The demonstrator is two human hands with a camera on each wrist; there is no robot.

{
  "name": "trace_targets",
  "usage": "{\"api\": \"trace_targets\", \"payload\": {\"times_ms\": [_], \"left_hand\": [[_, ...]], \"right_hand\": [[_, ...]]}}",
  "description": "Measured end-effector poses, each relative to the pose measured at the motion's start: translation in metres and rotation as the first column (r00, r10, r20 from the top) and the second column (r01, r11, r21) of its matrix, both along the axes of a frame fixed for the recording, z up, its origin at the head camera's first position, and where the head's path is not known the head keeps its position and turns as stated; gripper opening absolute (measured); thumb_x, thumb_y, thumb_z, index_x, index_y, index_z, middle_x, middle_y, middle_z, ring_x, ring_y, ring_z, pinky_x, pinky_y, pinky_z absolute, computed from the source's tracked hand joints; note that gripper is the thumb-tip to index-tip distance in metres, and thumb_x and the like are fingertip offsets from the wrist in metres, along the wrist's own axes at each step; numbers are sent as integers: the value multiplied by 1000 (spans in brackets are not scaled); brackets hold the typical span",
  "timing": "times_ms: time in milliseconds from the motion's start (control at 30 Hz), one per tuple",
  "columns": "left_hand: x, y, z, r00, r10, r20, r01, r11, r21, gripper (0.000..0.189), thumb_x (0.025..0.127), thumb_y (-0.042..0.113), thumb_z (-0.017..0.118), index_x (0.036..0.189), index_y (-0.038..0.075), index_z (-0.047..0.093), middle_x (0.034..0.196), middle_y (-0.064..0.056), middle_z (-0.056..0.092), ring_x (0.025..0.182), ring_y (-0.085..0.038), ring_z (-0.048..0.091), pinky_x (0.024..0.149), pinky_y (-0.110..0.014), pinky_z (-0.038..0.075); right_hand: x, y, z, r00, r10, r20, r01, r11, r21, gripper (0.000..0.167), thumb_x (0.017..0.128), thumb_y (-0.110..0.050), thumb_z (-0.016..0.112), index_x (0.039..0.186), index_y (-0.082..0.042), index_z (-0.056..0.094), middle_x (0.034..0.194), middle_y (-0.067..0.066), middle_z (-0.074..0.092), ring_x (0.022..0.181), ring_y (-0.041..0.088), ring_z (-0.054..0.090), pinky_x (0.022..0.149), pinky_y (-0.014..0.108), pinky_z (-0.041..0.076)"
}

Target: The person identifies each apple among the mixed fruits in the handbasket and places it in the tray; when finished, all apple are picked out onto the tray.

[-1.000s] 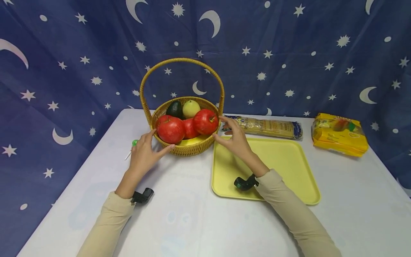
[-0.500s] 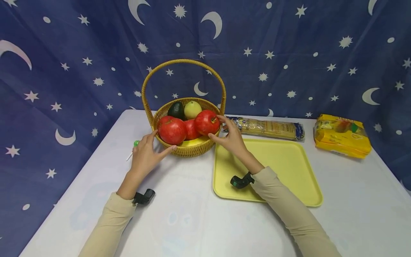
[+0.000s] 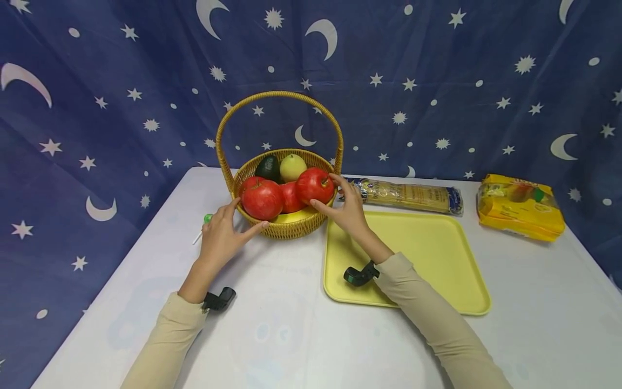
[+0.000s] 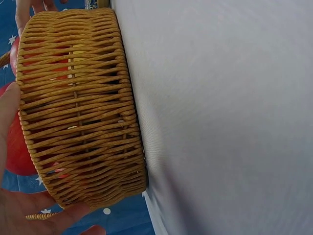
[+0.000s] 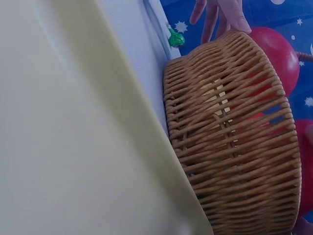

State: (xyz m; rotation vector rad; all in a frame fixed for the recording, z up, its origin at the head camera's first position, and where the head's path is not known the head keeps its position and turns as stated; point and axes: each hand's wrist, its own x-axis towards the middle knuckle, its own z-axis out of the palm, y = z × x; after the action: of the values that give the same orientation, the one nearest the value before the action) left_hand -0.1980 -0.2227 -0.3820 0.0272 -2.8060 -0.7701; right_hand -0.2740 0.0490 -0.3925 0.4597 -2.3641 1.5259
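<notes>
A wicker basket [image 3: 291, 231] with a tall handle holds red apples, a dark avocado [image 3: 268, 168], a pale green pear [image 3: 292, 167] and something yellow beneath them. My right hand [image 3: 349, 209] holds the right-hand apple [image 3: 314, 185], thumb on its front and fingers at its right side; the apple still sits in the basket. My left hand [image 3: 221, 232] is spread at the basket's left front, its thumb at the rim near the front-left apple [image 3: 262, 199]. In the left wrist view, the left thumb [image 4: 9, 103] lies at the woven rim.
A yellow tray [image 3: 413, 259] lies right of the basket, beneath my right forearm. Behind it is a clear packet of spaghetti [image 3: 408, 195], with a yellow package [image 3: 520, 208] farther right. A green lollipop [image 3: 208, 218] lies behind my left hand. A starry curtain [image 3: 413, 65] hangs behind.
My right hand has moved slightly left, its thumb going from the basket's rim onto the front of the right-hand apple. My left hand keeps its place at the rim. The view has shifted slightly.
</notes>
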Motion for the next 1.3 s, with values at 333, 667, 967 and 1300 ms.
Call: {"api": "trace_targets", "payload": {"times_ms": [333,667,967,1300], "left_hand": [[1,0,1,1000,3,1,-3,1000,-8,95,81,60,70,148,2,37,141,-29,45,131,-43,41,99,-62,30],[2,-3,-1,1000,0,-5,0,1000,6,97,80,61,69,148,0,36,141,-29,45,130,-44,41,98,-64,30],[-1,1,-2,1000,-9,-4,9,1000,11,96,80,61,70,147,1,37,140,-28,46,130,-43,42,98,-63,31],[0,1,-3,1000,-6,0,6,1000,9,96,80,62,69,148,2,36,140,-28,46,129,-43,43,97,-62,32]], "right_hand": [[0,-11,2,994,-81,72,78,996,47,82,74,-36,85,142,-13,47,131,11,57,114,31,38,95,53,30],[0,-15,5,996,-74,40,68,989,132,83,77,-41,82,143,-11,42,130,19,54,117,36,35,94,54,30],[3,-13,1,996,-88,13,86,993,76,81,76,-39,84,140,-11,44,131,16,49,119,33,32,94,53,34],[6,-15,-3,998,-53,-14,54,998,31,98,75,-35,85,151,-5,30,138,17,50,116,30,33,97,53,39]]}}
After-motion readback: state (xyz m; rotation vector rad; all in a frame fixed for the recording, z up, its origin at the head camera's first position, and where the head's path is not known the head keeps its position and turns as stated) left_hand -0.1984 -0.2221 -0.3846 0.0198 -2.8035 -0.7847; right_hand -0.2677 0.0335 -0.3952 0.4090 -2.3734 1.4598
